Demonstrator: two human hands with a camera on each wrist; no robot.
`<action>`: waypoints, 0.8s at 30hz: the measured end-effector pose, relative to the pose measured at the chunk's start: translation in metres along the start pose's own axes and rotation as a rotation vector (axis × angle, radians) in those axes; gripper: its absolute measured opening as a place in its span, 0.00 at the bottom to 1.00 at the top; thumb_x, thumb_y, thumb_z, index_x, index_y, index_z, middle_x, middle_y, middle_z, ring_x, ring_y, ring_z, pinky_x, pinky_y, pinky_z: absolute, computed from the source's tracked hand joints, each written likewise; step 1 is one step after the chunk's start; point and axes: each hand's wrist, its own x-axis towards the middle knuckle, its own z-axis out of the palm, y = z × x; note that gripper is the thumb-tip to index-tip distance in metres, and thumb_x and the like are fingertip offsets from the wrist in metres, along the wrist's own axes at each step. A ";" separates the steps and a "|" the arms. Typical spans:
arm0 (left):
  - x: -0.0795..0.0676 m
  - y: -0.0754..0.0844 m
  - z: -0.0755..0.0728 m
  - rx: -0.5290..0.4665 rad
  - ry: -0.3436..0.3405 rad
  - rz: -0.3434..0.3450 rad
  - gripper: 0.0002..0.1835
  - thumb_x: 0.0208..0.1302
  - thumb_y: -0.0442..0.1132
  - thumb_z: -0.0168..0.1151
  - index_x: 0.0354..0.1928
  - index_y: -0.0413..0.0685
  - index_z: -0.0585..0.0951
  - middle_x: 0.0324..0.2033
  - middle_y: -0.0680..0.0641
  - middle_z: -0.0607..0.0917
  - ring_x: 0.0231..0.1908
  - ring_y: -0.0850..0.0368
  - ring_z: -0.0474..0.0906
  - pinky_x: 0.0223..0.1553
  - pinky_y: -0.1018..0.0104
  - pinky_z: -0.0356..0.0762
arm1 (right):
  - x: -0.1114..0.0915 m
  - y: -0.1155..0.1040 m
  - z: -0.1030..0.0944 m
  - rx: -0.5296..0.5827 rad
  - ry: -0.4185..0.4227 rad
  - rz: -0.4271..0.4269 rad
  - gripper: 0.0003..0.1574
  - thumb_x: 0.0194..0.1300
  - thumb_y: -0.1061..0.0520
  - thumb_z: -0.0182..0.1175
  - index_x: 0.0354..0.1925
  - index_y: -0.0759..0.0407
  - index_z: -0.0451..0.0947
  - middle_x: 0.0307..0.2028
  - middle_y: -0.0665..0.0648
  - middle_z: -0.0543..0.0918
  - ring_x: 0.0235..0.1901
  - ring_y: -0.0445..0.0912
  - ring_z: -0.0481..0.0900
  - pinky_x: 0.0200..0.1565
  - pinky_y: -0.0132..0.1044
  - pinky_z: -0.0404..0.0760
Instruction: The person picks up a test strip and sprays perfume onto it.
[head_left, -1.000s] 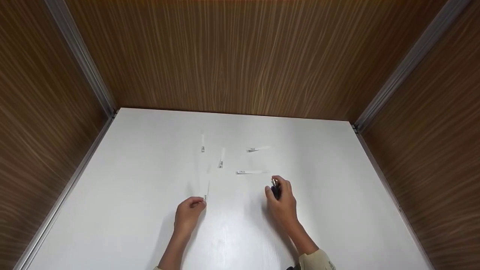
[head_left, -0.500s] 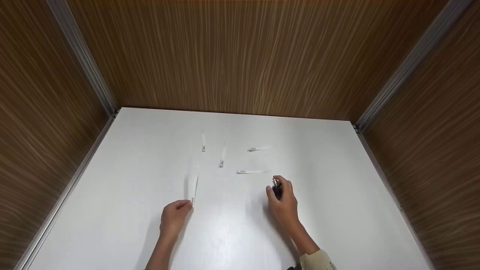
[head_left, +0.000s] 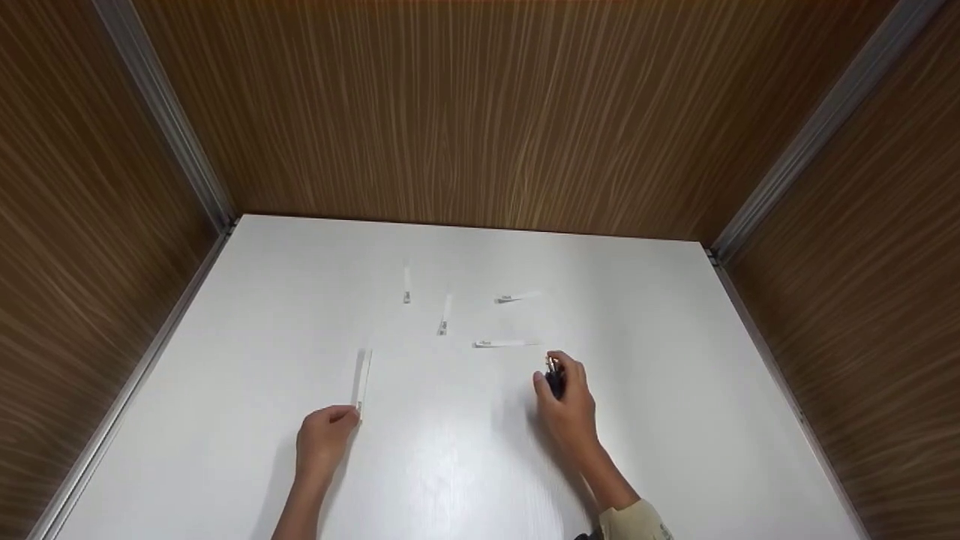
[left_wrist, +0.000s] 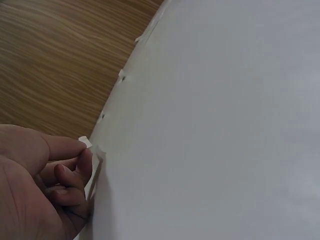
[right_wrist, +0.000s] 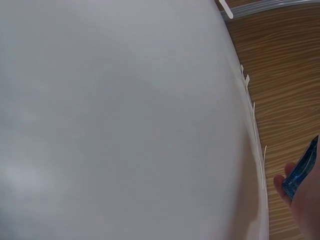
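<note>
My left hand [head_left: 324,442] pinches the printed near end of a narrow white paper strip [head_left: 364,381] between thumb and fingertips. The strip points away over the white table, its shadow beside it. In the left wrist view a small white end [left_wrist: 85,142] shows past the fingertips. My right hand [head_left: 568,405] holds a small dark blue object [head_left: 554,382] with a shiny metal end; it looks translucent blue in the right wrist view, and its kind is unclear. Just beyond the right fingertips lies another white strip [head_left: 506,344], crosswise on the table.
More white strips with printed ends lie farther back: a far left strip [head_left: 407,285], a middle strip [head_left: 445,315] and a right strip [head_left: 517,298]. Brown wood-grain panels [head_left: 465,112] with metal corner rails [head_left: 169,112] enclose the white tabletop [head_left: 637,315] behind and at both sides.
My left hand has moved left and slightly nearer with the paper strip, away from the other strips. My right hand has stayed almost still with the blue object.
</note>
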 end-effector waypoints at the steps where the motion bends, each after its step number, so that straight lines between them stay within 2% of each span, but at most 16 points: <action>1: 0.000 -0.001 -0.001 0.003 -0.001 0.000 0.16 0.69 0.40 0.58 0.48 0.35 0.86 0.45 0.37 0.88 0.50 0.42 0.82 0.53 0.46 0.75 | 0.000 0.000 0.000 0.004 -0.001 -0.001 0.25 0.70 0.47 0.62 0.63 0.42 0.72 0.52 0.50 0.75 0.50 0.47 0.75 0.55 0.48 0.74; 7: 0.002 -0.004 -0.004 0.039 0.009 0.002 0.16 0.68 0.40 0.58 0.48 0.34 0.86 0.46 0.37 0.88 0.50 0.41 0.82 0.52 0.46 0.77 | 0.000 0.003 -0.001 0.000 -0.013 0.000 0.27 0.71 0.46 0.61 0.65 0.44 0.70 0.54 0.50 0.74 0.51 0.47 0.75 0.55 0.49 0.74; 16: 0.005 -0.004 -0.003 0.105 0.036 0.028 0.15 0.67 0.39 0.57 0.45 0.34 0.86 0.42 0.37 0.88 0.44 0.44 0.84 0.47 0.48 0.79 | -0.001 0.002 -0.001 -0.004 -0.009 -0.007 0.28 0.71 0.47 0.60 0.66 0.47 0.70 0.56 0.51 0.74 0.55 0.49 0.76 0.58 0.51 0.74; 24: 0.003 -0.002 -0.004 0.128 0.054 0.038 0.14 0.68 0.39 0.58 0.44 0.36 0.86 0.40 0.38 0.89 0.40 0.46 0.84 0.40 0.54 0.78 | 0.000 0.002 -0.001 -0.020 -0.001 -0.014 0.27 0.71 0.47 0.61 0.65 0.44 0.71 0.57 0.51 0.75 0.55 0.49 0.76 0.57 0.52 0.75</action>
